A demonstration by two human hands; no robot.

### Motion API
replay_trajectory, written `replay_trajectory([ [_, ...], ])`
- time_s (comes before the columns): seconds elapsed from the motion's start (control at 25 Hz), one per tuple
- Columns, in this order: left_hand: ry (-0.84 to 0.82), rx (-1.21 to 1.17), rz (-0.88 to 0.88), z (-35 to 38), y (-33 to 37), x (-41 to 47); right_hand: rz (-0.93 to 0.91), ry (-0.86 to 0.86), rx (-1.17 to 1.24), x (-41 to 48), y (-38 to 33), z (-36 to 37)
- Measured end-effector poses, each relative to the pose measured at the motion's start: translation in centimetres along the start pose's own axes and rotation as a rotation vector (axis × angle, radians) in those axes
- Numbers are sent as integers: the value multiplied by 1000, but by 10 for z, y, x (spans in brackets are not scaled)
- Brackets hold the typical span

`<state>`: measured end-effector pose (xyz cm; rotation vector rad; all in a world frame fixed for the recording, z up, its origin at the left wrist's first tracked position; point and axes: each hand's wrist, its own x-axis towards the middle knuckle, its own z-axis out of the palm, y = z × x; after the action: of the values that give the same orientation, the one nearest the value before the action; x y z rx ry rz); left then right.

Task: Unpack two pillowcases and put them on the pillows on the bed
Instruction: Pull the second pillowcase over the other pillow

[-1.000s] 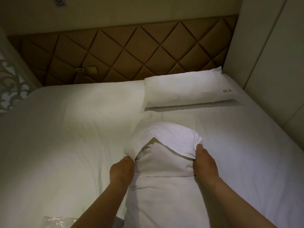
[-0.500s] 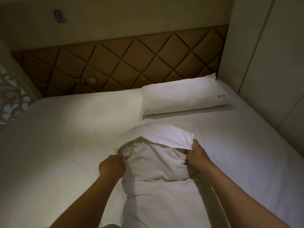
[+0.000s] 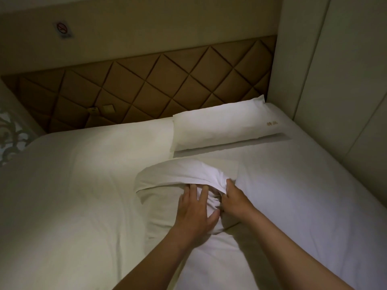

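White pillowcase [image 3: 180,172] lies in the middle of the bed [image 3: 73,195], with only the far end of the bare pillow [image 3: 219,256] inside it. The right hand [image 3: 235,203] pinches the open edge and lifts it to make room. The left hand [image 3: 195,212] is flat, fingers straight, and pushes the stuffing in. I think most of it is not covered yet. The second pillow [image 3: 222,127], already dressed, rests by the headboard [image 3: 167,80].

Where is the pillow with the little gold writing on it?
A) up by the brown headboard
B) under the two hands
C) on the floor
A: the pillow with gold writing lies at the far end of the bed, beside the brown headboard.
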<state>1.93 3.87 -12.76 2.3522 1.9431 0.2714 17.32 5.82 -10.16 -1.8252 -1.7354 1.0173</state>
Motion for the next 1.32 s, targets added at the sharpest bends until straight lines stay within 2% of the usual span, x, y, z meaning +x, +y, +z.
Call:
replay_trajectory([
  [0.12, 128, 105, 46, -8, 6, 21, -28, -36, -33, -4, -3, -2],
  [0.36, 80, 130, 29, -25, 15, 46, -75, -53, -64, -5, -2, -6],
  [0.56, 165, 50, 46, -24, 9, 53, -109, -66, -29, -6, -1, -9],
  [0.64, 187, -49, -10, -31, 5, 55, -166, 21, -69, -4, -7, -14],
  [0.72, 281, -237, -110, -43, 0, 49, -227, 253, -82, 4, -16, -21],
  [0.8, 403, -416, -151, -58, -4, 41, -207, 481, 103, 13, -26, -28],
  [0.84, 447, -470, -149, -67, -6, 37, -157, 518, 265, 17, -31, -30],
  [0.92, 472, -509, -143, -79, -12, 33, -47, 480, 567, 26, -40, -27],
  [0.96, 466, -510, -141, -82, -15, 33, -17, 460, 623, 30, -45, -23],
  [1.12, 487, -491, -82, -80, -23, 33, -96, 427, 494, 36, -63, -11],
  [1.24, 498, -486, -24, -77, -25, 29, -234, 428, 350, 30, -70, -16],
  [1.32, 502, -477, 18, -77, -22, 27, -328, 372, 339, 26, -78, -15],
])
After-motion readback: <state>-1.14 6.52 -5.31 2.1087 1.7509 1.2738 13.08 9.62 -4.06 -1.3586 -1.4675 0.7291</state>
